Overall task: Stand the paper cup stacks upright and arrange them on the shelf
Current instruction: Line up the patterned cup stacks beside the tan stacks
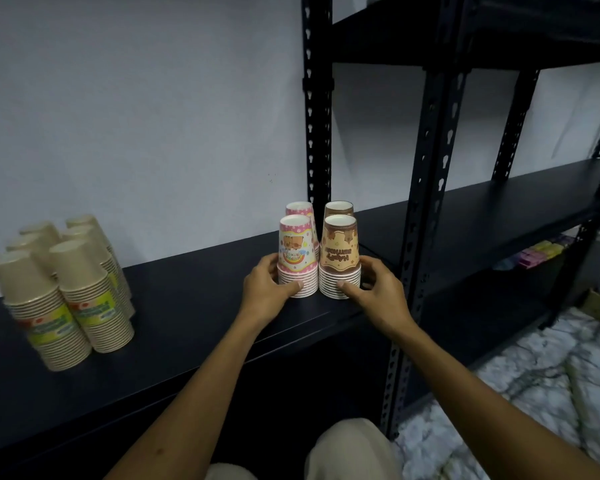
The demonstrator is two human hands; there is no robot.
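Your left hand (269, 284) grasps a pink cup stack (298, 261) reading "Happy Birthday"; your right hand (378, 289) grasps a brown cup stack (340, 263), same wording, both rim-down on the black shelf (194, 299).

— We can't see much of the rear pink cup stack (301, 210) or the rear brown cup stack (340, 206); the front stacks cover all but their tops.

— Agreed. We also lose the kraft cup stacks (84, 292) at the back behind the front two, and their green labels are too blurred to read.

— The coloured items (542, 252) on the lower shelf (492, 233)?

— Too small for us to identify.
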